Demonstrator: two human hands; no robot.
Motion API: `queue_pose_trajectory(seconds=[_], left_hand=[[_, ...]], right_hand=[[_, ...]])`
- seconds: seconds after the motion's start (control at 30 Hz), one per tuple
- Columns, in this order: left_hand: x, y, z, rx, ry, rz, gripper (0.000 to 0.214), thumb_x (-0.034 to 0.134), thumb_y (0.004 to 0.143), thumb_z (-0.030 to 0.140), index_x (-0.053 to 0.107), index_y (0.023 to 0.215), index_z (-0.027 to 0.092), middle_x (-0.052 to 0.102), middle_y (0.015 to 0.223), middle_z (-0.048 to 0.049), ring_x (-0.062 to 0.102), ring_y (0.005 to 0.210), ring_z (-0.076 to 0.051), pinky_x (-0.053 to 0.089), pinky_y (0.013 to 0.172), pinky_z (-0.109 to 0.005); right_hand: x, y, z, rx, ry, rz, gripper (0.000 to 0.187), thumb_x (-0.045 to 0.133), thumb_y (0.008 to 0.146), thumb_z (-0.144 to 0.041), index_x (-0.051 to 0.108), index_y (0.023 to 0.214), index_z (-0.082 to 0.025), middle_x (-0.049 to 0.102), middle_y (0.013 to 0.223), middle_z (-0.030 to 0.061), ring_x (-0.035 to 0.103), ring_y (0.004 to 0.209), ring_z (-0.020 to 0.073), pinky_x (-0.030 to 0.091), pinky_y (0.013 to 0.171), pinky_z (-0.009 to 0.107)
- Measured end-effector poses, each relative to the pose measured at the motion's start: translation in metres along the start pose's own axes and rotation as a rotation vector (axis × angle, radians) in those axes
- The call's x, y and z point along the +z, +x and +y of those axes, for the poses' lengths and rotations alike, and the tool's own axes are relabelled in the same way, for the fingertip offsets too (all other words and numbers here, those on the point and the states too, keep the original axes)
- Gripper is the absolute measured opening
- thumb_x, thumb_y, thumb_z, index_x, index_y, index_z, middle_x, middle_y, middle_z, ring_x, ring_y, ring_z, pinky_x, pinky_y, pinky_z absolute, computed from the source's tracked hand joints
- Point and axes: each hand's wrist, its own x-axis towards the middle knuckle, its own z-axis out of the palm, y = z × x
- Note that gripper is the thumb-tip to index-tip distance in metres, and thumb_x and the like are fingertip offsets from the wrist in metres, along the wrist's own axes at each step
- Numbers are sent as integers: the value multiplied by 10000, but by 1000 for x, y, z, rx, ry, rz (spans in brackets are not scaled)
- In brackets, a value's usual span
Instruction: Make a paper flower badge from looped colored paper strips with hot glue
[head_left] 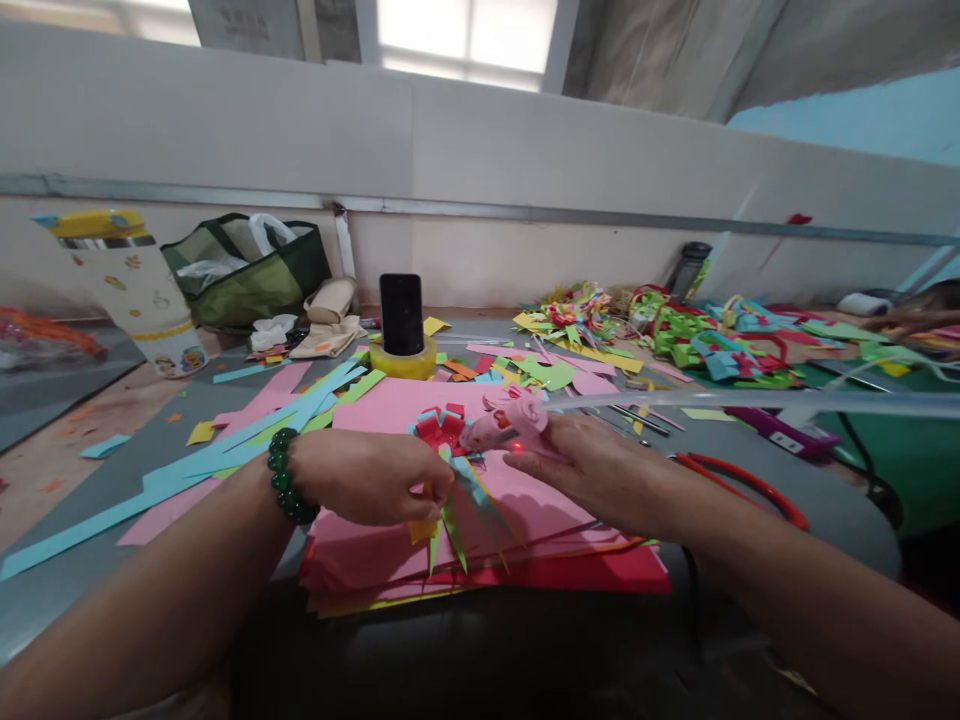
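My right hand [585, 462] is closed round a pink hot glue gun [504, 424]; a small red light glows by the fingers. The gun's nozzle points left at a paper flower [441, 432] with red and blue loops and green and light-blue paper tails [475, 497]. My left hand [382, 478], with a green bead bracelet [288, 476] on the wrist, pinches a yellow paper piece [424, 528] at the flower's lower left. Under both hands lies a stack of pink paper sheets [360, 555], with red sheets [600, 574] near the bottom.
A phone [402, 314] stands in a yellow tape roll [405, 360] behind the stack. Blue paper strips [202, 460] lie left; paper scraps and finished paper pieces [577, 312] lie right. Red-handled scissors [750, 486] rest beside my right forearm. A tumbler [131, 290] and green bag [251, 275] stand back left.
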Motion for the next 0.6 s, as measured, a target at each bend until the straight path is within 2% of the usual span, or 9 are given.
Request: queue_pose_trajectory(seconds=[0.17, 0.33, 0.5, 0.6], left_hand=[[1, 0, 0, -10, 8, -3, 96, 499, 858, 168, 572, 797, 182, 561, 733, 16, 483, 666, -124, 349, 588, -216], [0, 1, 1, -4, 16, -6, 101, 501, 849, 152, 588, 804, 178, 569, 739, 17, 482, 670, -121, 357, 596, -209], [-1, 1, 2, -19, 29, -17, 99, 492, 836, 132, 563, 783, 176, 527, 708, 32, 460, 651, -113, 338, 583, -206], [-1, 0, 3, -14, 1, -17, 105, 478, 832, 126, 530, 759, 182, 502, 696, 39, 444, 642, -109, 324, 583, -210]], right_hand=[[0, -3, -3, -117, 87, 7, 351, 396, 957, -454, 653, 967, -216, 653, 804, 29, 574, 726, 172, 398, 681, 260], [2, -2, -1, -8, 13, 49, 458, 402, 933, -522, 602, 698, -184, 566, 628, 29, 484, 567, 147, 348, 559, 257], [-1, -5, 3, -35, 46, 3, 434, 425, 918, -523, 563, 675, -190, 541, 617, 8, 454, 540, 125, 331, 524, 245], [-10, -18, 9, 25, 101, 69, 482, 448, 890, -570, 517, 593, -196, 443, 526, -22, 368, 478, 107, 290, 467, 243]])
